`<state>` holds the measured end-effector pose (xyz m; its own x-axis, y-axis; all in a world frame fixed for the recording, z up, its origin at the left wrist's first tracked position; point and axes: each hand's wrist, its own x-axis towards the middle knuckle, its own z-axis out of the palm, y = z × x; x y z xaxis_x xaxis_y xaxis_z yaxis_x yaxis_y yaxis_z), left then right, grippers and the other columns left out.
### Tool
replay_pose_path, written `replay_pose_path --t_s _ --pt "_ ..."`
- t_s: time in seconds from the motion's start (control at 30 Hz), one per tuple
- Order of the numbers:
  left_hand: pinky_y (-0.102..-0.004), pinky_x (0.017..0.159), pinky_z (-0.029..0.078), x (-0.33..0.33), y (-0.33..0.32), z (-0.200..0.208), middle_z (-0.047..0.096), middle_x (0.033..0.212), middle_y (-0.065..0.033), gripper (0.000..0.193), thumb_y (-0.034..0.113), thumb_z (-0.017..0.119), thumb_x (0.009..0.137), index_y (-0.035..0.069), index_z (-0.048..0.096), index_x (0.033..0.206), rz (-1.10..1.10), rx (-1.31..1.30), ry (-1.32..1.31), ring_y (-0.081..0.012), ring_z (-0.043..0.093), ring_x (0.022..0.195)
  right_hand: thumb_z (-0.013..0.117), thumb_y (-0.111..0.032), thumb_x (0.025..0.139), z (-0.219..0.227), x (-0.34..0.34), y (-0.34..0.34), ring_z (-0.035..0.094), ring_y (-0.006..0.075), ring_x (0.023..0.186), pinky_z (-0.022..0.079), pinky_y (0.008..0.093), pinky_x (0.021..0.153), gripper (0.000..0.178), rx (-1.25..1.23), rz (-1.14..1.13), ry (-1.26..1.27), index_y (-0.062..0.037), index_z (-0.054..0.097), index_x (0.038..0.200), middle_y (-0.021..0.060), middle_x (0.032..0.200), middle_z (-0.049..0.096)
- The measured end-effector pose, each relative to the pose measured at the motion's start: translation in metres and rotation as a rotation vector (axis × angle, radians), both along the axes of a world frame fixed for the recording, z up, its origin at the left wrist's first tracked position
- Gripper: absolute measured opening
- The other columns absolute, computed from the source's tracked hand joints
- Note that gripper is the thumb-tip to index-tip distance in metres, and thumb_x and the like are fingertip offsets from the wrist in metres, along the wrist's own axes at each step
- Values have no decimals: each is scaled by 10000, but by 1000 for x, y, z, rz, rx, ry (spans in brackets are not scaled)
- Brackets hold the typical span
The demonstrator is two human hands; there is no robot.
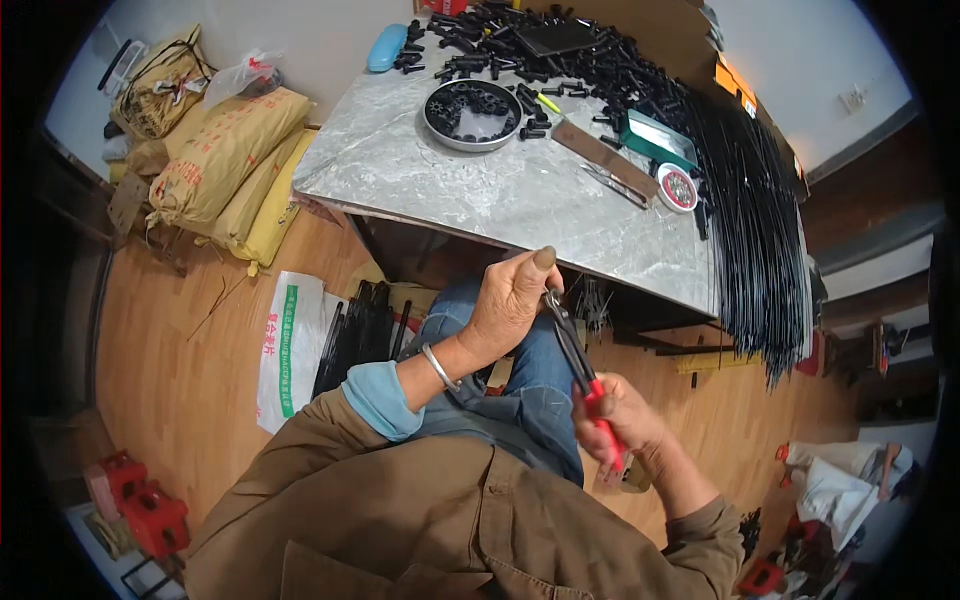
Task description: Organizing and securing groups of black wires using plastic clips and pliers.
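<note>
Red-handled pincers [572, 345] with long dark jaws slant up from my right hand [618, 415], whose fingers are closed round the grips. Their tip meets the fingertips of my left hand [508, 305], just off the table's front edge. Thumb and fingers of that hand are pinched together; whatever lies between them is too small and hidden to name. Both hands are above my lap. On the grey marbled table [400, 190] beyond them are a round metal tin [470, 145] holding small black rings and a pair of tweezers [615, 186].
Many black tubular parts [560, 50] are heaped at the back. A brown flat bar [605, 160], a green box [655, 140] and a white dish [677, 188] lie nearby. Long black rods [760, 220] overhang the right side. Sacks [235, 150] and red stools [155, 515] stand left; another person [840, 475] is lower right.
</note>
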<state>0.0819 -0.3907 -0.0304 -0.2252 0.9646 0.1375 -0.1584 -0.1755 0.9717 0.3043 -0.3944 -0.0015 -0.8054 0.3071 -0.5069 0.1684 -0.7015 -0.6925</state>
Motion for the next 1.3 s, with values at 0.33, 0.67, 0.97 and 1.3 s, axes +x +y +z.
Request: replay_pose_path --t_s 0.33,0.67,0.97,1.3 --pt "-193 426 309 -10 4 -3 449 542 29 653 607 356 935 29 571 720 59 -45 -46 -36 400 461 574 -220 918 41 -18 18 569 165 481 460 272 460 227 520 41 -312 -5 510 957 106 666 595" --pt "-185 433 298 -8 1 -6 422 537 43 633 606 366 934 40 573 743 70 -31 -11 -24 371 470 677 -177 827 43 -15 41 567 137 474 486 263 470 256 862 375 -410 -11 500 909 96 684 591" --pt "-187 433 283 -11 -5 -6 419 545 45 601 589 381 938 48 567 750 -28 -11 -21 -22 377 474 555 -352 932 2 1 27 539 140 412 443 254 382 358 -46 152 -12 -6 508 853 99 587 580" --pt "-208 480 296 -11 -7 0 418 579 40 609 547 392 956 18 565 706 -4 -57 -65 -29 376 538 557 -68 851 22 -20 20 558 168 611 429 308 548 144 1522 141 -598 13 535 967 37 636 530"
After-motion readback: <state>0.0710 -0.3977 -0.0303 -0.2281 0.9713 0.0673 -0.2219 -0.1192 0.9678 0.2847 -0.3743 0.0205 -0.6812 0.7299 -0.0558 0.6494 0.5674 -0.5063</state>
